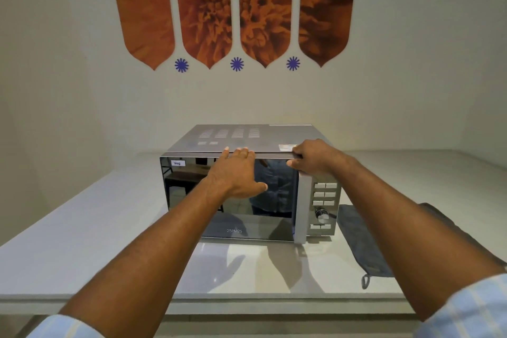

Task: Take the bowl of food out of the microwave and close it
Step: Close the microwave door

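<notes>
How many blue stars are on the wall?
3. The left blue star, the middle blue star and the right blue star sit in a row below the gaps between the orange panels. None looks hidden.

Microwave (247, 143) silver-grey, door (230, 200) dark mirrored glass, small white "Veg" label (177, 163) in black print. Counter (82, 228) pale grey-white. Cloth (359, 239) beside it slate blue-grey. Wall panels (233, 8) burnt orange, flower-petal pattern; blue starburst dots (237, 64) beneath. Sleeves (466, 307) light blue, white-striped check.
</notes>
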The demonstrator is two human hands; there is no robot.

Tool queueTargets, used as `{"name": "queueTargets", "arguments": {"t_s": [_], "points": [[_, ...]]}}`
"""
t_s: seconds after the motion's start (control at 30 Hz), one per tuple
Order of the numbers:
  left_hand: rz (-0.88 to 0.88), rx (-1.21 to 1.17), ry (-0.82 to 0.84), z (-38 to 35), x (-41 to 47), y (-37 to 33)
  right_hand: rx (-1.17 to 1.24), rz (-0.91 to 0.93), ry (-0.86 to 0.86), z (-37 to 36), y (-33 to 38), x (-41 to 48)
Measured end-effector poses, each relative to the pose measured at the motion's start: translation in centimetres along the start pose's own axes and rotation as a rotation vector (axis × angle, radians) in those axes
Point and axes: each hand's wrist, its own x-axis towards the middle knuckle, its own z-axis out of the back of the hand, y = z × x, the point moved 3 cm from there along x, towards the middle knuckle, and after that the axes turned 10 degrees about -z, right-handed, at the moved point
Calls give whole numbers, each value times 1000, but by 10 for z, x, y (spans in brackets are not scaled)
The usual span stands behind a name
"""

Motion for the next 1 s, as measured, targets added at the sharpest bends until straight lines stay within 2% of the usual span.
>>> {"name": "queueTargets", "arguments": {"t_s": [1.0], "points": [[40,-38,-82,-6,6,-1,158,-176,-181,-10,11,-7]]}}
